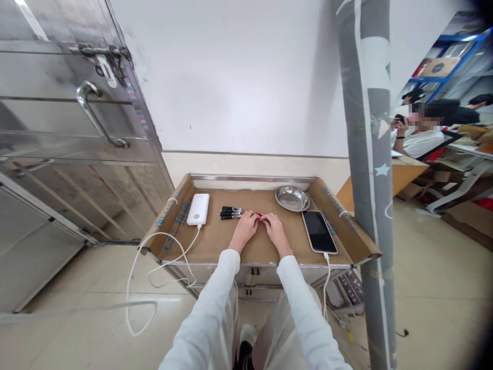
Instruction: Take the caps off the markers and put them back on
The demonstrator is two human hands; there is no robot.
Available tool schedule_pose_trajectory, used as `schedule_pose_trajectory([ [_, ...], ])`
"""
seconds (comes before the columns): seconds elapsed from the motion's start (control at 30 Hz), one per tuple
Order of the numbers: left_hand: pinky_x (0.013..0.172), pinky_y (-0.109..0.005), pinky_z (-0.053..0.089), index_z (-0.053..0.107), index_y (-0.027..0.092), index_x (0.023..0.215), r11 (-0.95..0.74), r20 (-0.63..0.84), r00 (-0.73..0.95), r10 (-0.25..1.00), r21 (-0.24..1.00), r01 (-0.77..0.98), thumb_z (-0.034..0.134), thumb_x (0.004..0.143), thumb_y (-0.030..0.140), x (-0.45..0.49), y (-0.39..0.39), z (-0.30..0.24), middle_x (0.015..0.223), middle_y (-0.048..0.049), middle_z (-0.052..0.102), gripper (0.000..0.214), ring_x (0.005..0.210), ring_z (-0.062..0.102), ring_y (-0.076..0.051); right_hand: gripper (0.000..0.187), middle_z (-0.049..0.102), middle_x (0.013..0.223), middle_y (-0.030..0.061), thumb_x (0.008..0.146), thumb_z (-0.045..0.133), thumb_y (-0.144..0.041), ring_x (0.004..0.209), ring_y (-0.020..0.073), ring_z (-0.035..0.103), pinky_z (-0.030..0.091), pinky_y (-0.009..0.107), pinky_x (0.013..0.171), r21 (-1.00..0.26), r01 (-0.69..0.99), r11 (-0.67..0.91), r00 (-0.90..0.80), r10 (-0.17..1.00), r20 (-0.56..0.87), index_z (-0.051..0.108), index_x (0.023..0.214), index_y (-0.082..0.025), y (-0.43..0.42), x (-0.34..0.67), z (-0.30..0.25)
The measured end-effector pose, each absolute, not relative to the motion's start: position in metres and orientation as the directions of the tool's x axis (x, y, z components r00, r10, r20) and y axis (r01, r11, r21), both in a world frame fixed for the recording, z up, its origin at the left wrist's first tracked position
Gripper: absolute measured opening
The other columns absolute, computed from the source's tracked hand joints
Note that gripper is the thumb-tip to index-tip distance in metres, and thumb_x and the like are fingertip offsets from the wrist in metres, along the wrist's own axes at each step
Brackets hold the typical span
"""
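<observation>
My left hand (pixel 247 226) and my right hand (pixel 273 230) meet over the middle of the cardboard-lined cart top (pixel 254 249). Their fingertips are pinched on a small slim red object (pixel 259 215); most of it is hidden by the fingers, and its kind cannot be made out. Just left of my left hand lie several black pens (pixel 231 213), side by side in a small group. Beyond my right hand, to the back right, sits a round shiny metal bowl (pixel 293 199).
A white power bank (pixel 198 209) with a white cable lies at the left. At the right is a phone (pixel 319 232), also cabled. Folded cardboard walls edge the cart. A tall grey wrapped roll (pixel 372 169) stands on the right; a metal door (pixel 69 123) is left. People sit in the background.
</observation>
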State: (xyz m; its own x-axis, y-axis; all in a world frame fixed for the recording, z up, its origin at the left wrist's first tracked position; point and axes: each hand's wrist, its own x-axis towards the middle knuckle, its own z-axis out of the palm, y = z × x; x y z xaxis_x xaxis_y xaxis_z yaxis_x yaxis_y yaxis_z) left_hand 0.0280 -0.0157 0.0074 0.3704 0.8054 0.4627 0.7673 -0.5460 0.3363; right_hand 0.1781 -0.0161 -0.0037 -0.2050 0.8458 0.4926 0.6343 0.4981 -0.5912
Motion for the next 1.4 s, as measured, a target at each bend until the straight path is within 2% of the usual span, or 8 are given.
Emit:
schedule_pose_trajectory([
  [0.2, 0.089, -0.036, 0.043, 0.058, 0.018, 0.098, -0.468, 0.455, 0.29, 0.842, 0.348, 0.812, 0.042, 0.092, 0.019, 0.029, -0.013, 0.008, 0.097, -0.0063, 0.058, 0.017, 0.093, 0.054, -0.019, 0.029, 0.061, 0.091, 0.0066, 0.091, 0.035, -0.015, 0.088, 0.0216, 0.052, 0.042, 0.035, 0.084, -0.577, 0.667, 0.47, -0.163, 0.849, 0.503, 0.064, 0.094, -0.021, -0.013, 0.178, -0.003],
  [0.37, 0.088, -0.037, 0.041, 0.055, 0.016, 0.096, -0.39, 0.454, 0.246, 0.856, 0.257, 0.884, 0.041, 0.092, 0.014, 0.032, -0.012, 0.013, 0.095, -0.0079, 0.058, 0.015, 0.093, 0.054, -0.021, 0.031, 0.058, 0.095, 0.0085, 0.09, 0.033, -0.011, 0.091, 0.0218, 0.05, 0.042, 0.034, 0.086, -0.477, 0.762, 0.437, -0.16, 0.842, 0.515, 0.062, 0.096, -0.019, -0.015, 0.173, 0.003],
  [0.47, 0.087, -0.038, 0.041, 0.054, 0.015, 0.092, -0.359, 0.455, 0.235, 0.859, 0.209, 0.91, 0.042, 0.092, 0.018, 0.034, -0.012, 0.013, 0.091, -0.0086, 0.057, 0.012, 0.091, 0.054, -0.022, 0.03, 0.055, 0.094, 0.0101, 0.089, 0.033, -0.01, 0.091, 0.0225, 0.049, 0.041, 0.034, 0.086, -0.418, 0.828, 0.372, -0.122, 0.849, 0.513, 0.062, 0.092, -0.018, -0.018, 0.172, 0.005],
  [0.6, 0.086, -0.038, 0.041, 0.054, 0.015, 0.092, -0.317, 0.458, 0.208, 0.864, 0.175, 0.932, 0.041, 0.093, 0.023, 0.034, -0.013, 0.01, 0.091, -0.01, 0.057, 0.016, 0.091, 0.052, -0.024, 0.03, 0.054, 0.094, 0.0112, 0.086, 0.034, -0.008, 0.09, 0.0231, 0.048, 0.04, 0.036, 0.085, -0.383, 0.864, 0.327, -0.094, 0.852, 0.514, 0.063, 0.091, -0.017, -0.018, 0.172, 0.003],
  [0.77, 0.084, -0.037, 0.042, 0.055, 0.016, 0.096, -0.284, 0.481, 0.181, 0.858, 0.15, 0.947, 0.037, 0.092, 0.016, 0.035, -0.012, 0.006, 0.094, -0.0106, 0.056, 0.019, 0.092, 0.052, -0.025, 0.033, 0.055, 0.098, 0.0106, 0.084, 0.036, -0.005, 0.091, 0.0224, 0.048, 0.038, 0.035, 0.085, -0.349, 0.884, 0.309, -0.101, 0.858, 0.504, 0.062, 0.099, -0.016, -0.016, 0.173, -0.001],
  [0.97, 0.085, -0.039, 0.042, 0.055, 0.014, 0.097, -0.219, 0.529, 0.091, 0.844, 0.186, 0.958, 0.036, 0.088, 0.009, 0.032, -0.022, 0.006, 0.096, -0.0119, 0.055, 0.022, 0.093, 0.051, -0.025, 0.033, 0.056, 0.097, 0.0099, 0.085, 0.037, -0.005, 0.09, 0.0222, 0.048, 0.037, 0.033, 0.083, -0.334, 0.9, 0.28, -0.089, 0.868, 0.488, 0.063, 0.1, -0.017, -0.014, 0.173, -0.001],
  [1.2, 0.085, -0.04, 0.042, 0.053, 0.01, 0.101, 0.032, 0.564, -0.219, 0.796, 0.322, 0.946, 0.036, 0.084, 0.006, 0.027, -0.037, 0.009, 0.102, -0.016, 0.054, 0.025, 0.097, 0.05, -0.028, 0.032, 0.057, 0.1, 0.0089, 0.085, 0.038, -0.006, 0.092, 0.0216, 0.048, 0.036, 0.032, 0.083, -0.322, 0.896, 0.305, -0.123, 0.868, 0.482, 0.063, 0.101, -0.018, -0.018, 0.171, 0.003],
  [1.4, 0.083, -0.043, 0.042, 0.054, 0.009, 0.098, 0.026, 0.553, -0.184, 0.813, 0.281, 0.959, 0.032, 0.088, 0.01, 0.029, -0.036, 0.005, 0.095, -0.0171, 0.056, 0.025, 0.094, 0.053, -0.029, 0.032, 0.058, 0.1, 0.0091, 0.086, 0.038, -0.007, 0.093, 0.0223, 0.049, 0.036, 0.033, 0.083, -0.313, 0.907, 0.283, -0.112, 0.877, 0.467, 0.063, 0.103, -0.018, -0.017, 0.171, 0.002],
])
